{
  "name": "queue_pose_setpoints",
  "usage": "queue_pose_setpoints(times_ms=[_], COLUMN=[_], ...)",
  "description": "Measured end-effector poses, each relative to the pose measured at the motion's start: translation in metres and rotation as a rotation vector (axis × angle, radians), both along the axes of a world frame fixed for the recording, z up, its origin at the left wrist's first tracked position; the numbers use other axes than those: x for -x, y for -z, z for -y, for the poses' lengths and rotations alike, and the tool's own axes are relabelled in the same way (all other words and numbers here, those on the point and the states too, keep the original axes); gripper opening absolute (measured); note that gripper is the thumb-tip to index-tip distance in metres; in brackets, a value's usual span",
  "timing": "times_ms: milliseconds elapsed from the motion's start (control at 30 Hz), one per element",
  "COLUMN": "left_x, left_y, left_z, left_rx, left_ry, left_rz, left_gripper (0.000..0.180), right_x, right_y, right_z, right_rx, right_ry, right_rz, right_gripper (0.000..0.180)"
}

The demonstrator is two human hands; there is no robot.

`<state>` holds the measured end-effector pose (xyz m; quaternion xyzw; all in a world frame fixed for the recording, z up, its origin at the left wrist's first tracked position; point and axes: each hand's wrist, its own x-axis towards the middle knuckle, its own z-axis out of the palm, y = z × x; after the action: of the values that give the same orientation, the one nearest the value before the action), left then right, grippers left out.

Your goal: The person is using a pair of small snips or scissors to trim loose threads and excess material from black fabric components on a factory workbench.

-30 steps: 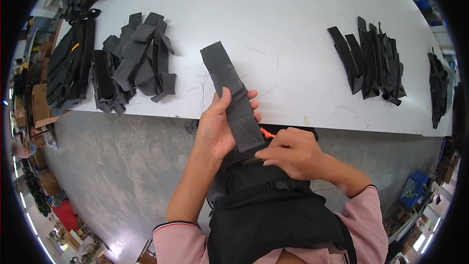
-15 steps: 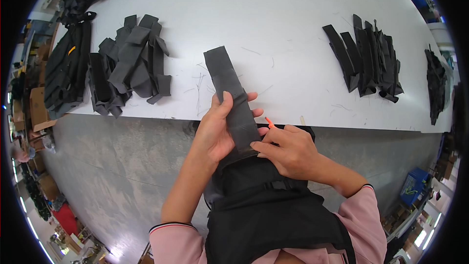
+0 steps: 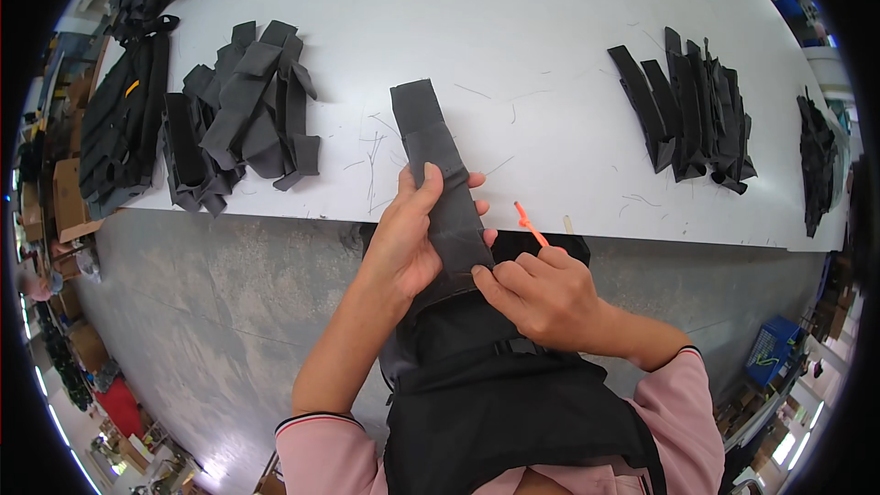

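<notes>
A flat dark grey fabric strip [image 3: 446, 174] lies across my left hand [image 3: 410, 229], its far end reaching over the table's edge. My left thumb rests on top of the strip and the fingers curl round beneath it, tips showing at its right side. My right hand [image 3: 548, 291] is closed, with its thumb at the strip's near right corner. A thin orange thing with a knot-like bump [image 3: 526, 222] sticks out of the right fist; the rest of it is hidden. Below the strip is a black apron [image 3: 513, 412] with a buckle.
On the white table [image 3: 513, 27] lie a heap of dark grey strips [image 3: 261, 101] at left, a bundle of black strips [image 3: 687, 110] at right and loose thread bits. Black bags [image 3: 128, 128] sit at the left edge. A blue crate [image 3: 773, 348] stands at far right.
My right hand has turned and closed further, and the orange thing now points up and away, showing more of its length. The strip has shifted slightly to the right in my left hand.
</notes>
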<state>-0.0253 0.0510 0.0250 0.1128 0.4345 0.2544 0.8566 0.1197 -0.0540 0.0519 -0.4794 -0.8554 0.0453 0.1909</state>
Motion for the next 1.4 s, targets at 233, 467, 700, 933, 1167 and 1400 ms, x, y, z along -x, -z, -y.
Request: queue_pose_setpoints(times_ms=[233,467,700,933,1167,1400], left_x=[0.000,-0.006,-0.014,-0.012,-0.018,-0.023], left_y=[0.001,-0.005,-0.006,0.008,0.004,-0.001], left_z=[-0.002,-0.001,0.003,0.001,-0.003,-0.004], left_rx=[0.036,0.000,0.009,0.028,-0.027,-0.103], left_ry=[-0.050,-0.152,-0.427,-0.595,-0.671,-0.699], left_rz=[0.033,-0.012,0.005,0.208,0.260,0.230], left_gripper=[0.029,0.027,0.028,0.033,0.035,0.035], right_x=[-0.011,0.002,0.006,0.014,0.017,0.018], right_y=[0.000,0.004,0.005,0.017,0.019,0.020], right_z=[0.001,0.006,0.008,0.008,0.003,0.001], right_rx=[0.293,0.123,0.054,-0.034,-0.046,-0.069], right_ry=[-0.081,0.201,0.294,0.414,0.513,0.535], right_rz=[-0.322,-0.344,-0.294,-0.366,-0.529,-0.532], right_gripper=[0.030,0.034,0.033,0.030,0.030,0.030])
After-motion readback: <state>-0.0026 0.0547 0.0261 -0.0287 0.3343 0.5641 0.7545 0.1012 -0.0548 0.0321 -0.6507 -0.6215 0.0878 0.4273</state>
